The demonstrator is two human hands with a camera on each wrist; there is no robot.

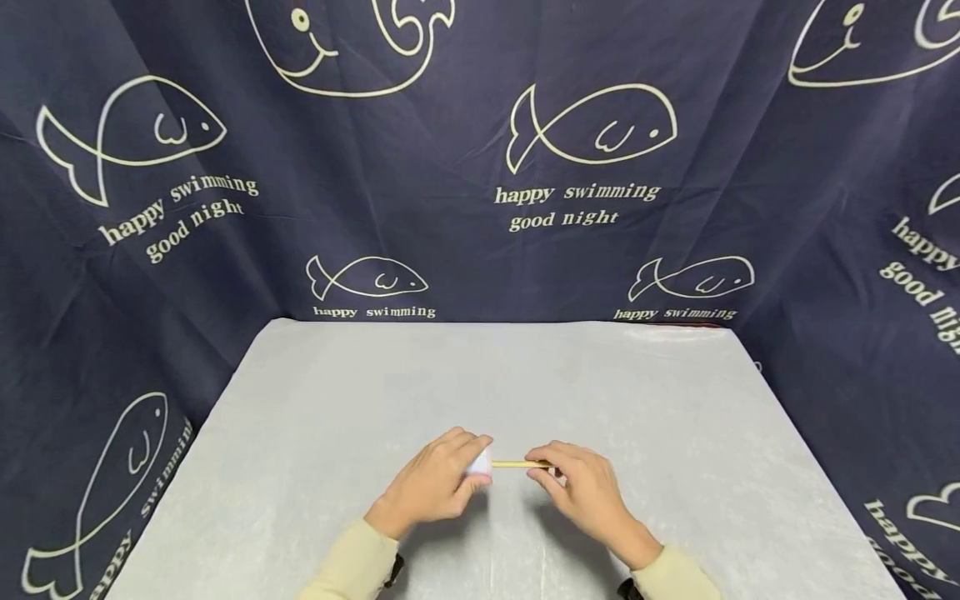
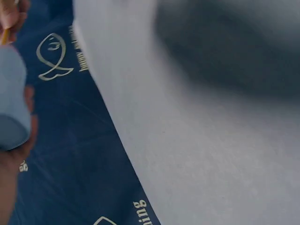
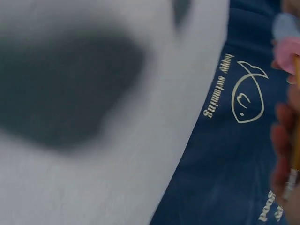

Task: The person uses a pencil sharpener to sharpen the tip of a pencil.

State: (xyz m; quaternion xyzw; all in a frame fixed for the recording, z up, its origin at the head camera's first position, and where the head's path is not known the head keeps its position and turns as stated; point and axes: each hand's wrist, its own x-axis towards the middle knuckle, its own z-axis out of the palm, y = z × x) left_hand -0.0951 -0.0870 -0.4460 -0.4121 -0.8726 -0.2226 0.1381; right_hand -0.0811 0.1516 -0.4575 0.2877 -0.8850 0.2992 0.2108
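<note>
Head view shows a navy fish-print curtain (image 1: 465,217) rising behind and on both sides of a table under a pale grey cloth (image 1: 375,375); its back edge and sloping sides are visible, while the near edge is cut off. Wide stretches of cloth separate the hands from the back and side edges. Cream sleeves (image 1: 352,558) enter from below, cropped by the frame, with dark wristbands (image 1: 394,571) partly showing. Over the table's near middle, the left hand (image 1: 431,482) curves its fingers and thumb around a pale blue container (image 1: 478,463) with a pink end, covering much of it. Opposite, the right hand (image 1: 588,490) pinches a yellow pencil (image 1: 512,464) between thumb and fingers, wrist angled inward. The pencil lies level between the hands and meets the pink end; how far it reaches inside is hidden. Both wrist views crop the grips at the frame border, and large dark blurs there are hard to identify.
</note>
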